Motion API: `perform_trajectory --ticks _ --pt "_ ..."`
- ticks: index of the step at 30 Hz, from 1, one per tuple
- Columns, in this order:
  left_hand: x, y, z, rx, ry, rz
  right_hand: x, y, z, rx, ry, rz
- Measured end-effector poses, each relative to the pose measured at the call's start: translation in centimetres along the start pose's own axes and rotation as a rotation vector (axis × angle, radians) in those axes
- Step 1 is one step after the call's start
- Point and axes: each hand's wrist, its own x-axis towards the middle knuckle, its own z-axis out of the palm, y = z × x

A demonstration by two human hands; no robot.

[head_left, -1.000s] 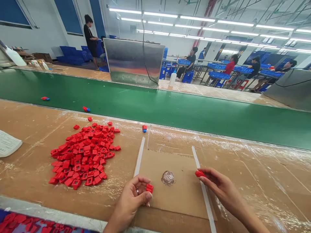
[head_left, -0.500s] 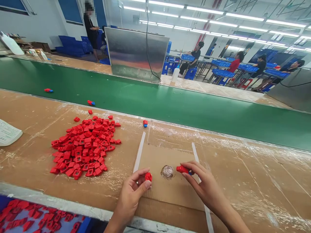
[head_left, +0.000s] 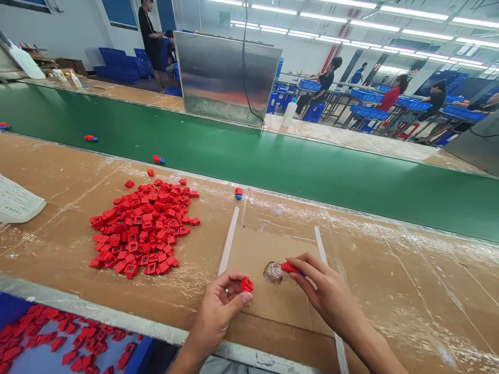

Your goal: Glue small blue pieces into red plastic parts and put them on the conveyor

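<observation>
The left hand (head_left: 218, 310) pinches a red block (head_left: 246, 284); the right hand (head_left: 328, 290) grips a red-and-blue piece (head_left: 289, 267).

a white wall (head_left: 83, 26) stands at the far left, set with a dark blue window panel (head_left: 120, 13); stacked blue crates (head_left: 117, 63) sit before it. rows of lit fluorescent tubes (head_left: 415, 13) hang overhead. beyond the green conveyor belt (head_left: 218, 148), an upright sheet-metal panel (head_left: 222, 72) partly hides the hall, where metal-legged tables (head_left: 336, 98) bear blue baskets (head_left: 366, 95) near blue stools (head_left: 314, 111).
</observation>
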Motion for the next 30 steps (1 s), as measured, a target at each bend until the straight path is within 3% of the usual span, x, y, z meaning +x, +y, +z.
perform_trajectory --ticks 8,15,23,30 --pt "-0.4 -0.3 -0.1 -0.028 -0.058 0.004 0.0 -0.3 -0.2 0.004 -0.019 0.001" --pt "-0.7 -0.3 -0.2 -0.032 -0.096 -0.011 -0.2 -3.0 -0.8 0.061 0.152 0.037" --pt "-1.1 -0.1 -0.4 0.015 -0.161 -0.031 -2.1 -6.3 3.0 0.392 0.193 0.163" --pt "-1.0 -0.3 -0.5 0.002 -0.196 -0.021 -2.5 -6.7 4.3 0.408 0.211 0.178"
